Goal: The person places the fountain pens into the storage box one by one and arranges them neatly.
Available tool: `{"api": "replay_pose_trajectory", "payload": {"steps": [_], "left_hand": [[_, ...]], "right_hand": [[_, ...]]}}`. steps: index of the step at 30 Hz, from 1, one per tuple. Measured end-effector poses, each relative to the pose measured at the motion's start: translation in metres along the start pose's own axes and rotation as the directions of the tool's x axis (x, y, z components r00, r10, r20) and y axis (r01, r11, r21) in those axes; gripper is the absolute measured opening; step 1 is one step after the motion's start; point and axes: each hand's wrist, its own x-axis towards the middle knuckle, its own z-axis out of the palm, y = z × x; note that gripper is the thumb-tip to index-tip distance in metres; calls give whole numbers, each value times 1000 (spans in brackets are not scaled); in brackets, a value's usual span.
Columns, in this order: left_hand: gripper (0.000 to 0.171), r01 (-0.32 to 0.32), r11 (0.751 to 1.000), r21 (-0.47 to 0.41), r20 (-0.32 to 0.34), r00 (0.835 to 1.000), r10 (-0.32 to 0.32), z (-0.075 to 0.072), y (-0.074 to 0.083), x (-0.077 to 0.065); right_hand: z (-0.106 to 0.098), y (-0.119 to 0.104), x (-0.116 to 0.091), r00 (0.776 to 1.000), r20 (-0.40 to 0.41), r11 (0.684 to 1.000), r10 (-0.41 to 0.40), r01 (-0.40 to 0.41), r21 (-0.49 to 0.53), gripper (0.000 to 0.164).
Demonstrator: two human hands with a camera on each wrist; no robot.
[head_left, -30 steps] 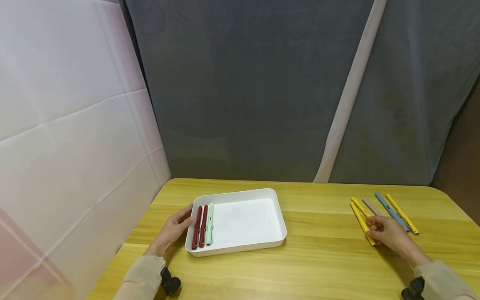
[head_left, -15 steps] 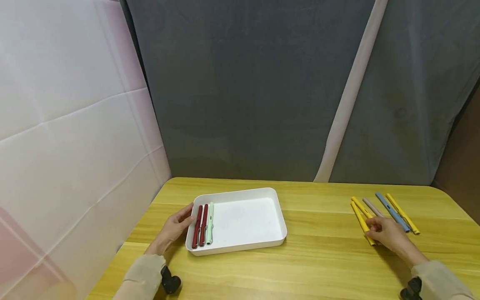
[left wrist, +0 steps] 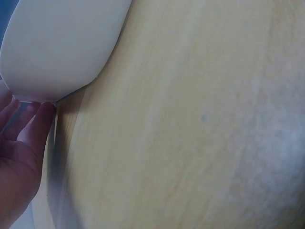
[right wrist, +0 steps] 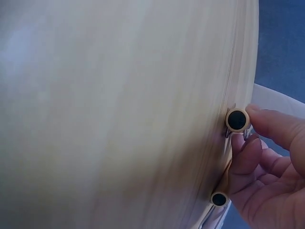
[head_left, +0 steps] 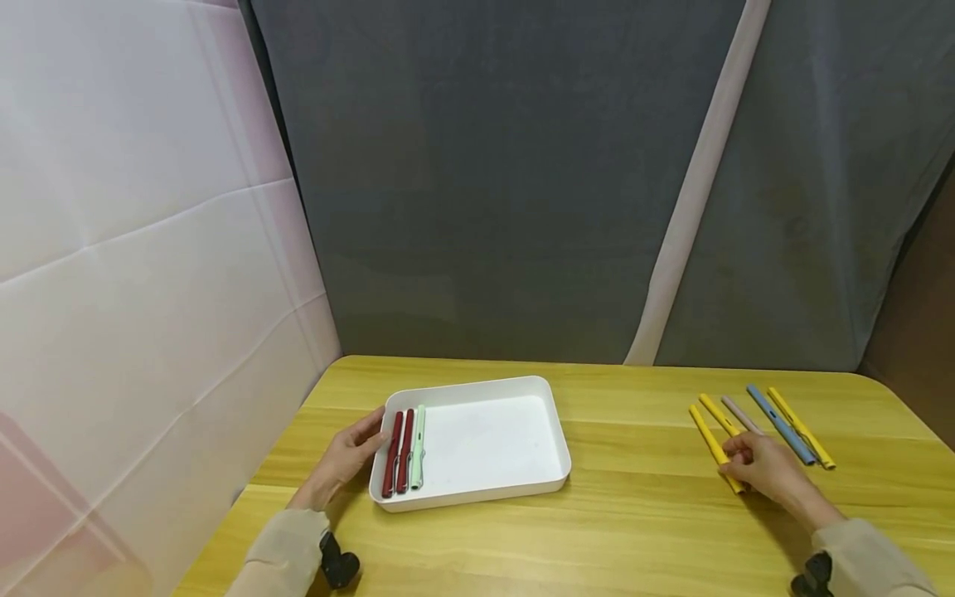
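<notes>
My right hand (head_left: 778,474) pinches the near end of a yellow pen (head_left: 705,431) between thumb and fingers, at the left of a loose group. In the right wrist view, this pen's round dark end (right wrist: 237,119) sits between the fingertips. A second yellow pen (head_left: 718,412) lies just to its right, partly behind the hand. Over on the left, my left hand (head_left: 341,458) holds the left side of a white tray (head_left: 485,496), thumb at the rim. Inside the tray, two dark red pens (head_left: 392,454) and a pale green pen (head_left: 418,446) lie side by side.
Beyond the second yellow pen lie a greyish pen (head_left: 741,414), a blue pen (head_left: 780,424) and another yellow pen (head_left: 801,427). The wooden table (head_left: 597,539) ends at a dark grey curtain (head_left: 477,207); a pale cloth (head_left: 164,249) hangs at the left.
The right hand has shifted slightly left with the pinched yellow pen, whose far end now stands farther from the second yellow pen. The left hand and tray stay in place.
</notes>
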Motion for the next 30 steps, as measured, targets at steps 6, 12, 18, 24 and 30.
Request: {"api": "replay_pose_trajectory", "payload": {"steps": [6, 12, 18, 24, 30], "left_hand": [[58, -8, 1000, -7, -3, 1000, 8, -1, -1, 2], [58, -12, 1000, -6, -8, 1000, 12, -1, -2, 2], [58, -13, 1000, -3, -11, 1000, 13, -1, -3, 3], [58, -17, 1000, 4, -16, 1000, 17, -2, -3, 2], [59, -18, 1000, -21, -10, 1000, 18, -1, -5, 3]], "right_hand": [[1, -4, 1, 1000, 1, 999, 24, -24, 23, 24], [3, -5, 2, 999, 6, 999, 36, -36, 28, 24], [2, -8, 4, 999, 5, 999, 42, -42, 25, 25], [2, -8, 5, 997, 35, 997, 73, -74, 37, 23], [4, -7, 5, 996, 38, 997, 81, -82, 13, 14]]}}
